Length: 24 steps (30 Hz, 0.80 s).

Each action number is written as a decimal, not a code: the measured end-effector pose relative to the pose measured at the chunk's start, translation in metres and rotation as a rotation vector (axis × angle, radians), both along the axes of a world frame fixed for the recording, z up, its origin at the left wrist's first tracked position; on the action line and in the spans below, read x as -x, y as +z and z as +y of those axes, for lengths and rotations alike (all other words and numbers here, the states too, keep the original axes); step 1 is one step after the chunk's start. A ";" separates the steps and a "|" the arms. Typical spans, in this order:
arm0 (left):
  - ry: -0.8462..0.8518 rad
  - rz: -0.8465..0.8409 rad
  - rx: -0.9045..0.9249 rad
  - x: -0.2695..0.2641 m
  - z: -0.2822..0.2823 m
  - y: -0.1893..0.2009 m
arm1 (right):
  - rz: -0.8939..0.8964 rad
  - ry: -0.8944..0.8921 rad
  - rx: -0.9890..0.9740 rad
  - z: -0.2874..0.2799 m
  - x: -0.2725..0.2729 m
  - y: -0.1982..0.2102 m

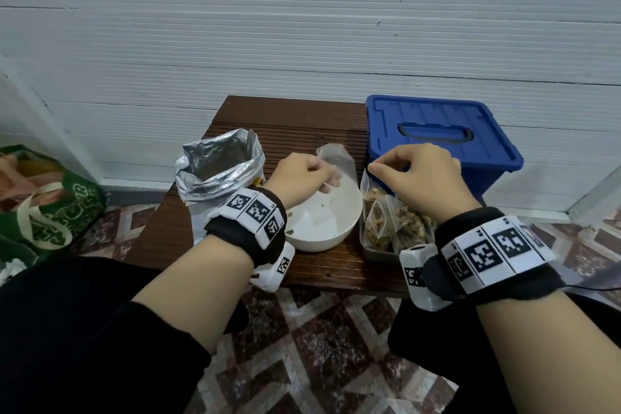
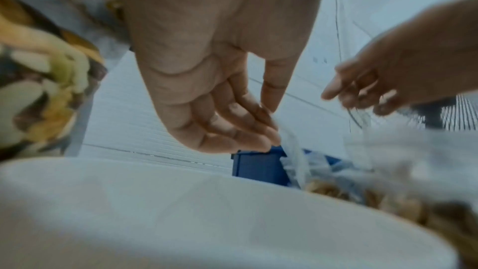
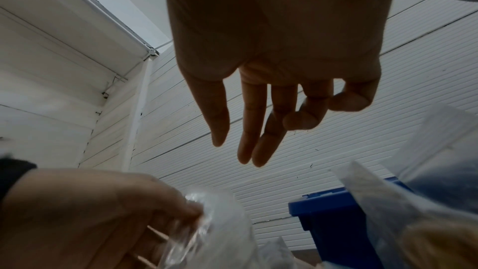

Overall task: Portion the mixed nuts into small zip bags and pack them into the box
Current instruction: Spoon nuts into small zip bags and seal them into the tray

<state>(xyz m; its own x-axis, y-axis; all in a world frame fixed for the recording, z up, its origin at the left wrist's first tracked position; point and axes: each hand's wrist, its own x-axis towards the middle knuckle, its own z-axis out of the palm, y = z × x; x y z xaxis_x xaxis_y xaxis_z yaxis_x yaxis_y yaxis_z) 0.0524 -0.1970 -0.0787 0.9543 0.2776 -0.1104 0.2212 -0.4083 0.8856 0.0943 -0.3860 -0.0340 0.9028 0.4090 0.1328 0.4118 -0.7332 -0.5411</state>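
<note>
One white bowl (image 1: 322,225); one blue lidded box (image 1: 440,141); one open foil pouch (image 1: 218,165); one empty clear zip bag (image 1: 336,161); filled zip bags (image 1: 396,222) at centre right, apparently three; two hands.

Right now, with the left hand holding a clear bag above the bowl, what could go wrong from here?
1. The left hand pinches the empty zip bag by one edge; its floppy mouth could sag shut and nuts may spill.
2. The blue box has its lid on, so packing will need a free hand.
3. The filled bags lean in a heap below the right hand; they could topple.
</note>
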 end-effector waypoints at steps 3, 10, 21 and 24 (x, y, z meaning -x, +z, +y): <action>-0.017 -0.054 0.204 0.006 -0.004 0.002 | -0.009 0.021 0.074 0.004 0.001 -0.001; -0.041 -0.144 0.634 0.016 -0.014 0.002 | 0.073 0.022 0.010 0.009 0.001 -0.001; 0.093 -0.200 0.690 0.021 -0.011 0.008 | 0.217 0.083 -0.197 0.008 -0.003 -0.001; 0.118 -0.219 0.591 0.020 -0.007 0.004 | 0.214 0.101 -0.286 0.006 -0.002 0.002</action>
<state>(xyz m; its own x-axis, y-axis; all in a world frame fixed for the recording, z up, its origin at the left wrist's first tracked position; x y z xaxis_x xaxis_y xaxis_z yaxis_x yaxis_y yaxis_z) 0.0327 -0.2036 -0.0748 0.9389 0.3340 -0.0831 0.0234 0.1792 0.9835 0.0960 -0.3796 -0.0320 0.8797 0.4708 0.0668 0.3292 -0.5016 -0.8000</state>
